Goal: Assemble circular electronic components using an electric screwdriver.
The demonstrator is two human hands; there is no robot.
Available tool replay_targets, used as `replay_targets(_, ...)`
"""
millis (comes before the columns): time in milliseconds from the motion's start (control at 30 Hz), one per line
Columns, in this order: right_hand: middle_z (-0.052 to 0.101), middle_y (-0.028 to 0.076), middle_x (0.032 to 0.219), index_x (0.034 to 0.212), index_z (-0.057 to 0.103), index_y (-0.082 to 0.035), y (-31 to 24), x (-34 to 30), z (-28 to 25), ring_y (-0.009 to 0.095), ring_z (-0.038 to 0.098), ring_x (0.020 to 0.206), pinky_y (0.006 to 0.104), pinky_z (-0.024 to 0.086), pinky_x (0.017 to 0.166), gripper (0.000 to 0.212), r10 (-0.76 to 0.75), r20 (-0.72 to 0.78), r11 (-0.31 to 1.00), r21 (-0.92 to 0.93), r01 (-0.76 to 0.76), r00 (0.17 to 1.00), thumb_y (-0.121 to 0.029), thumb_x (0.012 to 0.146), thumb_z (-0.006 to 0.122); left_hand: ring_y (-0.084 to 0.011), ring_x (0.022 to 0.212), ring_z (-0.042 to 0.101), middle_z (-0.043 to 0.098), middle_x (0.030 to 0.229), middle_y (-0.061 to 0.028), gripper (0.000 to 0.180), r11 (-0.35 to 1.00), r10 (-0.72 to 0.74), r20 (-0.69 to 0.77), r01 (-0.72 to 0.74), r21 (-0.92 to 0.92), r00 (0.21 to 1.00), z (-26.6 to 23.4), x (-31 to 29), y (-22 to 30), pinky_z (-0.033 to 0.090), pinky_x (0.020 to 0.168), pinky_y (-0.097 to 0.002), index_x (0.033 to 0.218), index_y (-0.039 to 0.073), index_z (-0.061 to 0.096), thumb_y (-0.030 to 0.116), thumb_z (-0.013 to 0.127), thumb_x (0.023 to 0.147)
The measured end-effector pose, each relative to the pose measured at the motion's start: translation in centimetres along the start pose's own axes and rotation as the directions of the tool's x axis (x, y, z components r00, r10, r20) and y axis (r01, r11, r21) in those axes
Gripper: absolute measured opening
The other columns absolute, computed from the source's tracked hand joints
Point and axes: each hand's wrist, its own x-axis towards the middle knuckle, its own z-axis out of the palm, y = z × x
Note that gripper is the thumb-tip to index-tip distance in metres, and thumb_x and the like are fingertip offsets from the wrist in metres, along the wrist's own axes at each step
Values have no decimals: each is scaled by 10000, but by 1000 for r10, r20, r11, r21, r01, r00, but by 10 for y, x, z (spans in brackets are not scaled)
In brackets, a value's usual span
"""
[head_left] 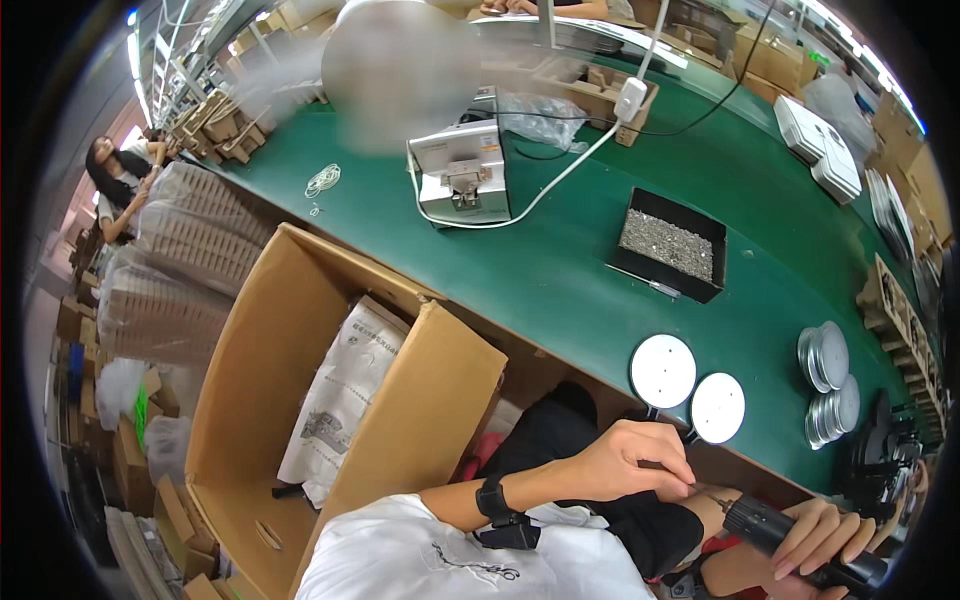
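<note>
both hands busy: r hand grips black screwdriver, l hand pinches small part.

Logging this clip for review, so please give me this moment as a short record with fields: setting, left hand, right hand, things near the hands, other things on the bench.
setting: green bench top beside an open cardboard box
left hand: fingers curled on a small part that is hidden, at the bench edge
right hand: grip closed around a black handheld power screwdriver
near the hands: two white round discs
also on bench: black tray of small silver screws, stacks of silver round discs, grey desktop machine
</note>
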Motion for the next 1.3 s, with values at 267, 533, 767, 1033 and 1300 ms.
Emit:
replay_targets(267,549,77,704,1041,482,-35,5,-4,1,182,561,485,295,522,466,399,82,-85,994,83,-75,993,-305,854,708,-148,794,665,707,880,-61,137,963,-201,96,214,-161,975,-2,-3,1,500,645,-260,927,37,779,2,807,798)
replay_targets(533,579,133,644,898,494,22,23,10,15,201,611,438,290,562,355,305,-3,-197,993,119,27,980,-115,852,762,-144,740,668,708,825,-81,148,960,-245,41,248,-132,969,-12,-3,9,507,643,-256,861,5,774,-53,828,735)
replay_targets(767,607,133,661,937,494,-11,39,17,6,205,615,413,244,551,353,312,219,-103,966,163,-200,970,-168,853,751,-155,755,691,724,842,-113,134,832,-469,163,496,-250,868,-17,-7,3,549,666,-260,847,-22,765,-104,787,743)
replay_targets(1033,560,121,734,1114,576,-14,125,26,-38,214,540,519,358,454,500,338,339,-153,881,-295,-370,928,-314,1012,458,-344,1495,273,330,1574,-217,1379,452,-5,-41,39,891,999,-71,16,-33,119,1208,-609,1572,10,174,454,931,509)
replay_targets(1300,577,116,635,888,537,19,170,43,-45,191,579,453,272,482,426,313,409,-367,720,-434,-542,836,-274,969,610,-329,1423,386,443,1493,-165,1285,355,-35,-40,50,934,999,-65,26,-38,125,1185,-647,1550,27,267,525,895,545)
